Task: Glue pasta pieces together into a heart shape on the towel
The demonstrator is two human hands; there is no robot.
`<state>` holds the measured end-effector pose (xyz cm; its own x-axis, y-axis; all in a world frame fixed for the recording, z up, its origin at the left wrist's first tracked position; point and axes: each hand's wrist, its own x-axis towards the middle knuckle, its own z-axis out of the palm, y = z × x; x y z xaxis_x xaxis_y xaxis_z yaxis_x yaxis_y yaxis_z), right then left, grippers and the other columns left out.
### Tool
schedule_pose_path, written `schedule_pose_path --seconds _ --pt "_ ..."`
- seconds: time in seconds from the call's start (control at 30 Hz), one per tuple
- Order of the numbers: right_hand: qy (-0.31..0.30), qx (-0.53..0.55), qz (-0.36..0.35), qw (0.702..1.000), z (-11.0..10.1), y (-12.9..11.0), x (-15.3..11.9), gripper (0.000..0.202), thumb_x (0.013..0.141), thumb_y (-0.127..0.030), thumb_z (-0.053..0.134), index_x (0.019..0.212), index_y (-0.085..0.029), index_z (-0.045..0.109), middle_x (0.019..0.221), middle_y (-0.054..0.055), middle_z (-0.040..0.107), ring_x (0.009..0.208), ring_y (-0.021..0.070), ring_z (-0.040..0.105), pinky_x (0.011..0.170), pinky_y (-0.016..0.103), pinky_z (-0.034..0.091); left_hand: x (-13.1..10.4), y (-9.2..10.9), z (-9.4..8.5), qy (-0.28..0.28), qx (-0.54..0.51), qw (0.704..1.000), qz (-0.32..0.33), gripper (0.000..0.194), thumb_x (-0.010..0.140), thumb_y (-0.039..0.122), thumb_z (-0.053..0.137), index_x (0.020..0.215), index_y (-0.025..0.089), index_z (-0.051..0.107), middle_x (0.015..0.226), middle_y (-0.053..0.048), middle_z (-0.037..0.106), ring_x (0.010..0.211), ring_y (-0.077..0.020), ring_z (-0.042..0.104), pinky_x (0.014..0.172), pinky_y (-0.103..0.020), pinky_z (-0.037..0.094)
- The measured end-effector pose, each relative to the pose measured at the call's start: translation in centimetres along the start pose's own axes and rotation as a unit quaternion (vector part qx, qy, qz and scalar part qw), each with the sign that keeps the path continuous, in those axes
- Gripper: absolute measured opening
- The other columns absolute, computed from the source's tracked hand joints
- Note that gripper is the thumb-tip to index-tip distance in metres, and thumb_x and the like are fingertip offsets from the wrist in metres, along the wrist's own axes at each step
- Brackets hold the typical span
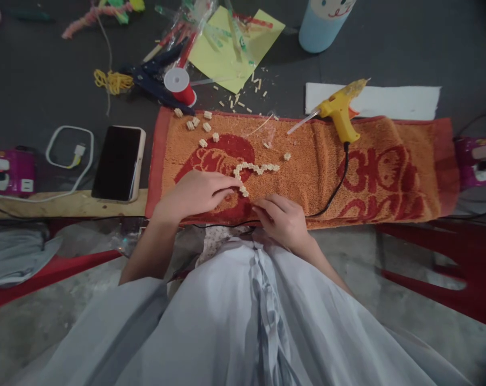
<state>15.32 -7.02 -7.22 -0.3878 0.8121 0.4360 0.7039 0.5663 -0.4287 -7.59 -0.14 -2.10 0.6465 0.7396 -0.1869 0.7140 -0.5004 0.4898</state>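
A wavy chain of small cream bead-like pieces [260, 169] lies on an orange and red towel [301, 187]. My left hand [198, 194] reaches in from the left, its fingers stretched out and the index fingertip touching the chain near its bend. Just below and right of the chain's lower end is my right hand [283, 220], fingers curled and tips pressed together; whatever may be between them is hidden. One loose cream piece [286, 156] lies right of the chain. Several similar small clusters [206, 127] are scattered at the towel's upper left.
A yellow glue gun [341, 113] rests on the towel's far edge, beside a white strip [403, 102], its cord trailing toward me. Left lies a phone [117, 163]. Beyond are a red thread spool [183, 88], yellow paper [214, 51], cut bits and a blue bottle [322, 27].
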Motion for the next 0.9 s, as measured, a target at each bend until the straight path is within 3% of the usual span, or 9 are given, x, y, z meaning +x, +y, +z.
schedule_pose_path --seconds 0.3,0.7,0.9 --pt "0.013 0.001 -0.022 1.0 -0.6 0.5 0.6 0.013 0.095 -0.02 0.056 0.094 -0.017 0.068 0.079 0.003 0.07 0.066 0.0125 0.062 0.058 0.025 0.045 -1.9 0.4 1.4 0.03 -0.032 0.999 -0.028 0.031 0.097 0.034 0.047 0.115 0.025 0.07 0.115 0.0 0.074 0.103 -0.0186 0.07 0.089 -0.03 0.052" --pt "0.008 0.053 -0.053 0.997 0.0 1.4 4.6 0.015 0.095 -0.02 0.053 0.101 -0.019 0.067 0.089 0.006 0.072 0.078 0.0148 0.067 0.068 0.025 0.053 -2.1 -0.2 -1.7 0.062 -0.015 0.983 -0.174 0.031 0.096 0.036 0.047 0.113 0.023 0.071 0.111 -0.005 0.075 0.101 -0.0263 0.07 0.086 -0.038 0.052" --pt "0.016 0.071 -0.059 0.996 0.5 1.6 6.5 0.014 0.095 -0.019 0.054 0.099 -0.018 0.066 0.089 0.007 0.073 0.077 0.0153 0.068 0.067 0.025 0.054 -1.3 -1.3 -3.1 0.121 0.013 0.96 -0.251 0.03 0.096 0.035 0.047 0.107 0.02 0.071 0.104 -0.007 0.076 0.095 -0.0258 0.071 0.08 -0.035 0.05"
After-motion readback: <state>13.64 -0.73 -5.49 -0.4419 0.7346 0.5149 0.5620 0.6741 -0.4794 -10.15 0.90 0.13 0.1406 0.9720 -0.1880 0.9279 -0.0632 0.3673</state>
